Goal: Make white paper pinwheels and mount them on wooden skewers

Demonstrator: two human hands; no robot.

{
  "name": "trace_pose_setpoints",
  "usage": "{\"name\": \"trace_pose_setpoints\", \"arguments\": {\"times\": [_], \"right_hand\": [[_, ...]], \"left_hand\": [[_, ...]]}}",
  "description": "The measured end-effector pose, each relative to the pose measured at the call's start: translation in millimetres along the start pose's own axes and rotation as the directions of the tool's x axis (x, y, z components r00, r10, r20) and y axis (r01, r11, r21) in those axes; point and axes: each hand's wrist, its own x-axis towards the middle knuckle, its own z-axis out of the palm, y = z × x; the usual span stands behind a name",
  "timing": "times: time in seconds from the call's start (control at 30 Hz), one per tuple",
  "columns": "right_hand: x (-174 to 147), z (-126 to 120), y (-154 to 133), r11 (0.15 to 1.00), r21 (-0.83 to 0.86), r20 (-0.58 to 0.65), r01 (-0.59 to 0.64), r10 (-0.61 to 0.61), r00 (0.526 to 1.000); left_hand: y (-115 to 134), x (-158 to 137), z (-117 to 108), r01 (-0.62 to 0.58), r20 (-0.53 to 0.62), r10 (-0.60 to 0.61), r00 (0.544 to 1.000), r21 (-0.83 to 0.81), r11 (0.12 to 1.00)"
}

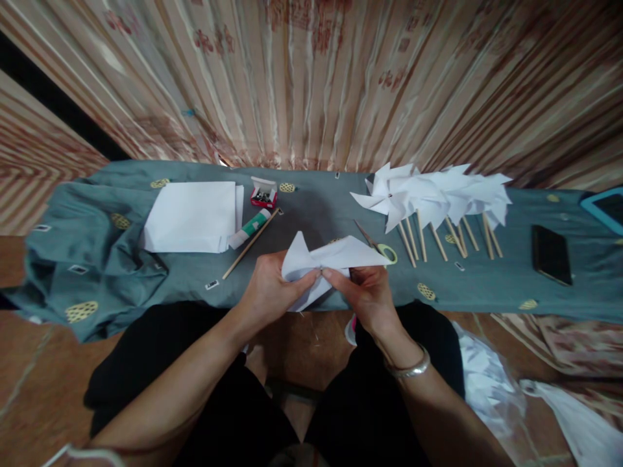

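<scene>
At centre frame my left hand [270,292] and right hand [367,295] pinch a folded white paper [331,256] together; finished pinwheels [438,194] lie upper right, paper stack [192,217] upper left.

This looks like a room in a home turned into a makeshift craft spot. A long striped curtain [311,78] with a reddish pattern hangs along the far edge of a low tabletop [321,207], which is draped with a wrinkled grey-green patterned cloth [87,259]. The floor [29,389] is brown tile. Finished paper pinwheels [438,194] on wooden sticks lie toward the right end, a stack of white paper [192,217] toward the left, and a phone [551,254] near the right edge.
</scene>
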Motion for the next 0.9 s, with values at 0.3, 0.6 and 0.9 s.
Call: {"name": "trace_pose_setpoints", "arguments": {"times": [0.3,0.6,0.9], "right_hand": [[-1.1,-2.1,2.3,1.0,0.002,0.02,-0.005,0.005,1.0],[-1.1,-2.7,3.9,0.999,-0.036,-0.003,-0.027,0.026,1.0],[-0.1,-4.6,1.4,0.996,-0.061,-0.008,-0.064,0.063,0.998]], "left_hand": [[-3.7,-0.5,1.2,0.025,-0.007,-0.025,1.0,-0.059,0.998],[-3.3,0.5,1.1,-0.036,-0.016,0.036,0.999,0.005,0.999],[-1.6,0.8,2.1,0.086,-0.018,-0.088,0.996,-0.087,0.993]]}}
